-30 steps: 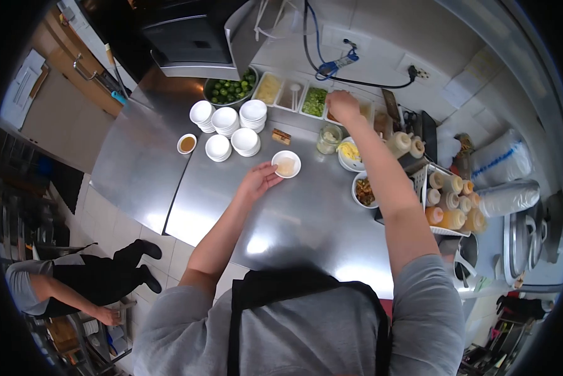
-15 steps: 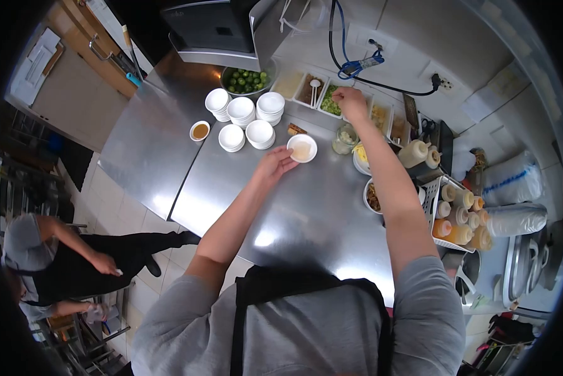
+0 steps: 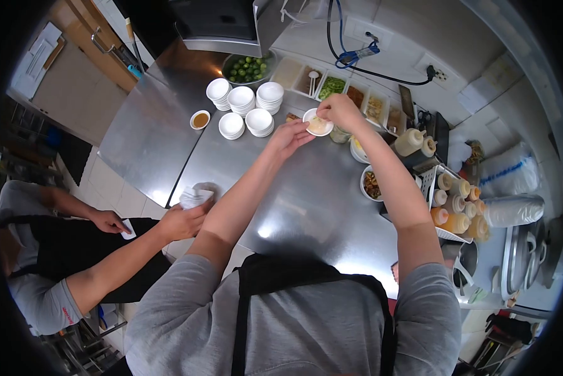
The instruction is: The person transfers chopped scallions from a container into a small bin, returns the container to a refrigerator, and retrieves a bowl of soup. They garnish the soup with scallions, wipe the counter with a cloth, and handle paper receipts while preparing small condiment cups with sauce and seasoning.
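My left hand [image 3: 289, 139] holds a small white bowl [image 3: 320, 130] by its rim, above the steel table. Something pale lies in the bowl. My right hand [image 3: 342, 113] is right over the bowl, fingertips pinched together at its rim; what they hold, if anything, is hidden. Behind that hand stands a bin of chopped greens [image 3: 332, 86], beside a bin of brown contents with white spoons [image 3: 308, 81]. A glass jar [image 3: 339, 135] is partly covered by my right hand and forearm. Stacks of white bowls [image 3: 241, 99] stand left of my hands.
A co-worker's hand [image 3: 184, 220] holds white crumpled material at the table's left edge. A bowl of brown sauce [image 3: 200, 120] sits at left, a bowl of green limes [image 3: 249, 67] behind the stacks. Squeeze bottles fill a white basket [image 3: 429, 188] at right.
My right hand has left the greens bin and come down to the bowl. My left hand has raised the bowl to the right. The co-worker has moved in, reaching to the table edge.
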{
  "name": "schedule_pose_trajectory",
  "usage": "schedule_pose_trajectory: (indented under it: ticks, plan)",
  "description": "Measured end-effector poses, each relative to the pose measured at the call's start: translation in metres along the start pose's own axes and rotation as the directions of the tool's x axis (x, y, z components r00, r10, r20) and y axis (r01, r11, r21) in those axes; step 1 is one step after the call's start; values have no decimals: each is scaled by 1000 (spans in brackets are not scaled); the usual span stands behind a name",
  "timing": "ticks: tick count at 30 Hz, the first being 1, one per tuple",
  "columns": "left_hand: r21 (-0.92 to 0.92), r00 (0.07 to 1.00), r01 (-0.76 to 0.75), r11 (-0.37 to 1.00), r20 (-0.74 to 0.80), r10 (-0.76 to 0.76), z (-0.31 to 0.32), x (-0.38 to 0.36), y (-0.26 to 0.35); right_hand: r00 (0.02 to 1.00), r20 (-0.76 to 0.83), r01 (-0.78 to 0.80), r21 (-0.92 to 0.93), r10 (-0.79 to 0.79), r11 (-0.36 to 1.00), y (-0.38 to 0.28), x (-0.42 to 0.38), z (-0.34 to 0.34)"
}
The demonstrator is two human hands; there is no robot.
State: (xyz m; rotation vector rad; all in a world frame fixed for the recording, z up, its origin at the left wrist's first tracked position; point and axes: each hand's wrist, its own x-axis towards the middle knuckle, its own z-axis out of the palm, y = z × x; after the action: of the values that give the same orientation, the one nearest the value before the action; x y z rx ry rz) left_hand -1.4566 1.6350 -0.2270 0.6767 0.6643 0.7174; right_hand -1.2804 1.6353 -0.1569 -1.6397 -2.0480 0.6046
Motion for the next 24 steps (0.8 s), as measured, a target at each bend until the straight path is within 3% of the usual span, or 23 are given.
schedule_pose_trajectory:
  ticks: [2,4,6,8,9,10,12,14,16,18,20,22,24]
  plan:
    - [-4,1000,-11,1000,2,11,-1,1,0,1000,-3,22,50,-22,998,3,3,-3]
    - [-7,1000,-21,1000,5,21,-5,1,2,995,10,-97,240,98,966,13,12,-6]
    - [-25,1000,-24,999,-9,23,-9,0,4,991,-12,-122,275,130,954,31,25,-8]
    - [-44,999,-28,999,-36,26,-15,-4,9,978,-179,-111,-1,109,994,45,38,-12]
    - [-62,998,-33,998,-58,29,-18,-8,13,976,-188,-130,-92,111,987,60,48,-9]
    - [-65,997,-32,997,-67,27,-22,-13,17,978,-178,-127,-89,110,988,75,57,-3]
    - [-29,994,-69,997,-85,66,-32,-25,28,979,-183,-141,-303,87,943,83,68,5]
    - [-34,987,-105,994,-123,100,-51,-38,40,989,-78,-149,-386,129,911,87,80,11]
    - [-29,976,-154,988,-163,148,-75,-55,57,926,-224,-376,-465,304,801,88,88,19]
    - [-40,959,-187,981,-222,174,-110,-75,77,934,-229,-354,-469,275,809,76,84,18]
    - [26,884,-282,959,-381,270,-150,-96,96,944,-229,-324,-512,237,796,65,80,19]
    - [-17,830,-395,918,-435,349,-193,-117,112,949,-238,-306,-554,205,774,70,80,24]
    - [33,787,-394,919,-504,356,-220,-140,132,924,-351,-116,-635,-151,764,85,77,33]
